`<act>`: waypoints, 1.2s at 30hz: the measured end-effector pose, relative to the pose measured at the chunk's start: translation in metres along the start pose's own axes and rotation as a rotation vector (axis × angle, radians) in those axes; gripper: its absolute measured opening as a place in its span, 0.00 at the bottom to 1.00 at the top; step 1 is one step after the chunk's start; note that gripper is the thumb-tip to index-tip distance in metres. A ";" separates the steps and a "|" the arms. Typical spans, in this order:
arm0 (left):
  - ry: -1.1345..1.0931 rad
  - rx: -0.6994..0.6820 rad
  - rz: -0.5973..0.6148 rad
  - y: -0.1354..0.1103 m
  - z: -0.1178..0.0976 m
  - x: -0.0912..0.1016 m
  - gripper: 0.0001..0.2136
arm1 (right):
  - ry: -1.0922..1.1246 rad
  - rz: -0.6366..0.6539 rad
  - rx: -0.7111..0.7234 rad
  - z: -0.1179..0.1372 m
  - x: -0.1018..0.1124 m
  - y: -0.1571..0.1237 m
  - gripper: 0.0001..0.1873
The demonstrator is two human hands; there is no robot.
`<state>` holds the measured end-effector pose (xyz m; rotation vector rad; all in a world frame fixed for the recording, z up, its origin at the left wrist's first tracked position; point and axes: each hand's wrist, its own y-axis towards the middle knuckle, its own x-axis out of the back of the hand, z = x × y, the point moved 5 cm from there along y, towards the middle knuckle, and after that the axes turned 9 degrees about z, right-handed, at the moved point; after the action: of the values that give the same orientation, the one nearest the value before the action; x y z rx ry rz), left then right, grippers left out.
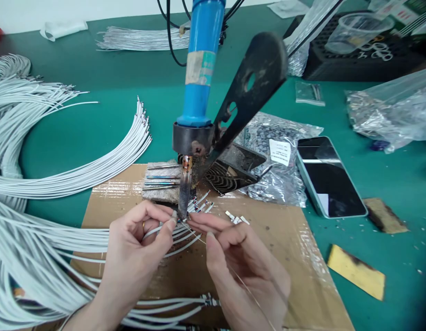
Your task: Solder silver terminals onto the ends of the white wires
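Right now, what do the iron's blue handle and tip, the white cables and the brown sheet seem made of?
Blue handle: probably hard plastic, smooth with a soft sheen.
Tip: likely metal, dull grey and darkened as if by heat.
White cables: apparently plastic-coated, smooth and round, bending in even curves.
Brown sheet: looks like cardboard, with glossy strips, perhaps tape.

The location is a workshop for soldering electrical cables. Identifying features are as follows: a blue soldering iron [200, 99], mounted tip down beside a black bracket [263, 64]; bundles of white cables [30, 257] across a green worktop [78, 131]; a cardboard sheet [299, 257] beneath the iron; a clear bag of small parts [261, 133]; and a darkened yellow pad [358, 273].
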<state>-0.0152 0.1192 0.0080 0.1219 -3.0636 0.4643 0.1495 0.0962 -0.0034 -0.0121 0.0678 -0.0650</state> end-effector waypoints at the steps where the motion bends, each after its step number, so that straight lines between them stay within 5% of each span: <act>1: -0.009 0.001 -0.020 0.000 0.000 0.000 0.06 | -0.001 -0.001 -0.003 0.000 0.000 0.000 0.12; 12: 0.068 -0.017 0.067 0.001 0.003 0.004 0.06 | -0.047 0.013 0.001 0.000 0.002 0.001 0.12; 21: -0.015 -0.033 -0.067 -0.004 -0.002 -0.003 0.05 | -0.039 0.017 0.017 -0.001 0.001 0.001 0.12; 36: -0.001 -0.044 -0.076 -0.002 -0.001 0.001 0.06 | -0.046 0.004 0.018 0.000 -0.001 0.001 0.13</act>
<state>-0.0165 0.1174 0.0095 0.2358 -3.0545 0.3932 0.1487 0.0973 -0.0038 0.0044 0.0215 -0.0609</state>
